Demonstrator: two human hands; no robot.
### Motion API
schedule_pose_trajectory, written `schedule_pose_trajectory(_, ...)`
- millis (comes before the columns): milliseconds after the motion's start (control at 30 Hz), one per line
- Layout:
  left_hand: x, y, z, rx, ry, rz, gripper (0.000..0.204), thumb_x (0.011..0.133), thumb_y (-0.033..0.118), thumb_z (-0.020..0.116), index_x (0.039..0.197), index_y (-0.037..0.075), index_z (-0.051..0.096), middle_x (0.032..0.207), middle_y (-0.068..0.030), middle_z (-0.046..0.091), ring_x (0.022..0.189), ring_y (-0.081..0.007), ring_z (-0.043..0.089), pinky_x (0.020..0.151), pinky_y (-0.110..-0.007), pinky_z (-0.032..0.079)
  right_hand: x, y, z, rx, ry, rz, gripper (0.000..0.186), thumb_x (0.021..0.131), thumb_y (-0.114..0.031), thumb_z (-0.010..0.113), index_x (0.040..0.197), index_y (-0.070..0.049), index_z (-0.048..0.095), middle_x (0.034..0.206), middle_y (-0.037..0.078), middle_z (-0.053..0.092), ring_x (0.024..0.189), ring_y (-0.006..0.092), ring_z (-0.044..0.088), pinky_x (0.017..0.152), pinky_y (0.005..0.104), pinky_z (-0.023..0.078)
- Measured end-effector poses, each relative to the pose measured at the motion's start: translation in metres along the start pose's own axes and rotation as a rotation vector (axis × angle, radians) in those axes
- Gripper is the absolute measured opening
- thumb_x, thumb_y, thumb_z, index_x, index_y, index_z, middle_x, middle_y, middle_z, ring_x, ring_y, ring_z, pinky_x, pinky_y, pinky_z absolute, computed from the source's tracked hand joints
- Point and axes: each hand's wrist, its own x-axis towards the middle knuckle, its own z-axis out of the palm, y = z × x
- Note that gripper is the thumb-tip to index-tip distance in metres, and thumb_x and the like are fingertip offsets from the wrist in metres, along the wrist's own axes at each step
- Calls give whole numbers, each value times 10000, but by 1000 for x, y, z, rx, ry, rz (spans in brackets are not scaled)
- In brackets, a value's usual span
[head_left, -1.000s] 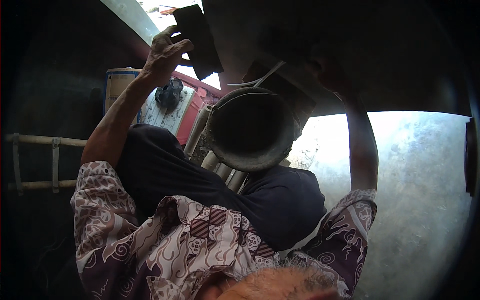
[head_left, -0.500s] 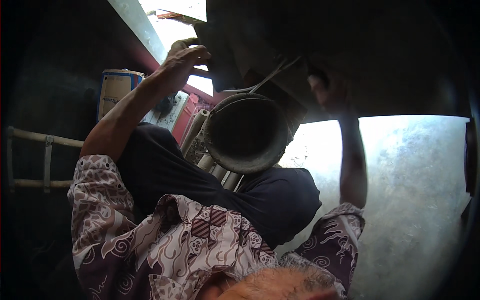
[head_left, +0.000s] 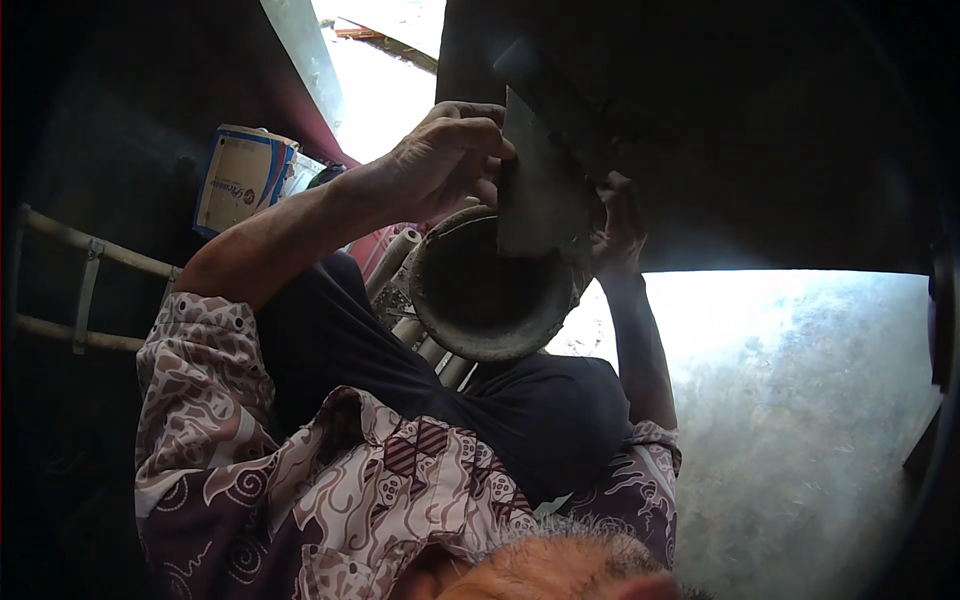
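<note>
A round bucket point(head_left: 490, 345) with a dark inside and a crusted rim stands in front of my crossed legs. Above its far side is a flat grey plate point(head_left: 540, 190), tilted, with a straight left edge. The fingers of my left hand point(head_left: 450, 160) are closed on that left edge. On the plate's other side my right hand point(head_left: 620, 225) is closed, its fingers curled in shadow. A long dark shape slants from behind the plate toward my right hand; what that hand grips is too dark to make out.
A cardboard box point(head_left: 240, 185) with blue edges stands at the left. Pale pipes point(head_left: 395, 262) lie beside the bucket. A ladder-like rail point(head_left: 90, 295) runs along the left. A dark panel point(head_left: 760, 150) fills the upper right, above a bright grey floor point(head_left: 800, 420).
Both hands have come together over the far side of the bucket: the left moved right and nearer with the plate, the right moved left and nearer. The plate now covers part of the bucket.
</note>
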Motion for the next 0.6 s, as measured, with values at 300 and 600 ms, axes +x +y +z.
schedule_pose_trajectory(300, -7, 14, 16, 8, 161, 36, 390, 859, 8, 541, 1230, -97, 485, 762, -72, 626, 539, -102, 620, 513, -249, 592, -51, 13, -58, -228, -81, 42, 196, 805, -13, 761, 902, 12, 591, 963, 189, 626, 770, 318, 657, 611, 374, 537)
schedule_pose_trajectory(600, -10, 10, 7, 62, 90, -98, 425, 839, -11, 531, 1259, -64, 505, 975, -137, 682, 772, -199, 715, 694, -321, 625, 0, -11, -104, 1092, -237, 788, 296, 942, -228, 619, 1029, 56, 614, 801, 155, 662, 587, 193, 645, 507, 286, 512)
